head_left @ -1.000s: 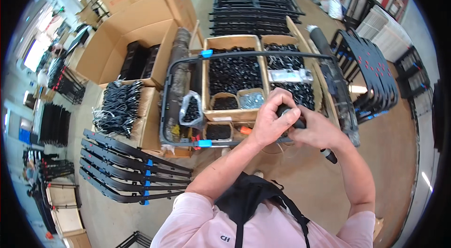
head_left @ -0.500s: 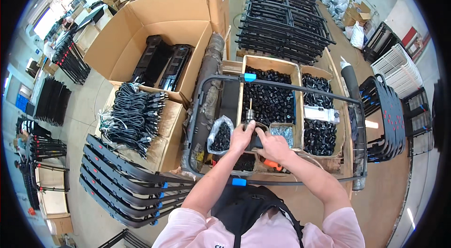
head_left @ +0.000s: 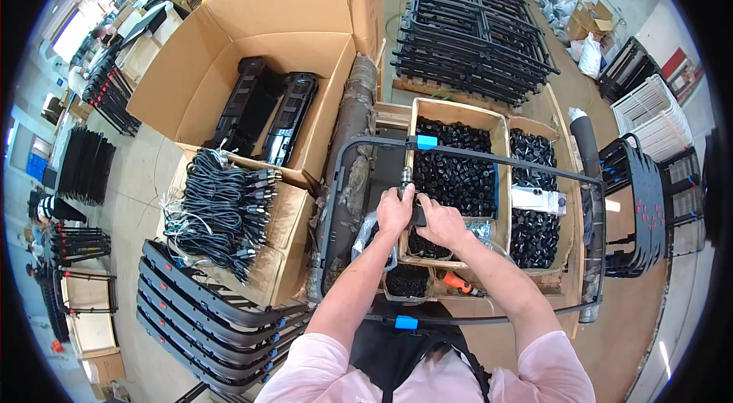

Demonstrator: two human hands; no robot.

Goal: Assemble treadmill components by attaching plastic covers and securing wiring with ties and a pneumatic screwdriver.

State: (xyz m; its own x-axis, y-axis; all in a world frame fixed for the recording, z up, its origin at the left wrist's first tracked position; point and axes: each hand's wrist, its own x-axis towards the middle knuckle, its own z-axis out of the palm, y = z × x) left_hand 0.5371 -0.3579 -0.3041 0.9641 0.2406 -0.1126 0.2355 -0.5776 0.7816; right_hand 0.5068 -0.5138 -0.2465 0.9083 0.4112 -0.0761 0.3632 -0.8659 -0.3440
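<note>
Both my hands are closed around a dark power drill (head_left: 406, 175), its metal chuck pointing away from me. My left hand (head_left: 395, 211) wraps the drill just behind the chuck, and my right hand (head_left: 440, 224) grips it from the right; most of the drill's body is hidden by them. A black rectangular tube frame (head_left: 500, 162) with rounded corners lies across the bins, its near bar close to my body. On its far bar a blue clip (head_left: 427, 142) sits just beyond and to the right of the chuck. Another blue clip (head_left: 406, 322) is on the near bar.
Wooden bins hold black plastic caps (head_left: 456, 178). Near my forearms are a plastic bag (head_left: 365, 235) and an orange-handled tool (head_left: 456, 282). Bundled black cables (head_left: 221, 208), an open carton (head_left: 175, 101) and stacked curved black parts (head_left: 195, 319) stand left. Black frames (head_left: 473, 37) are piled beyond.
The drill and both hands have moved nearer the frame's far bar, left of its blue clip. The whole scene has shifted slightly right and down in view.
</note>
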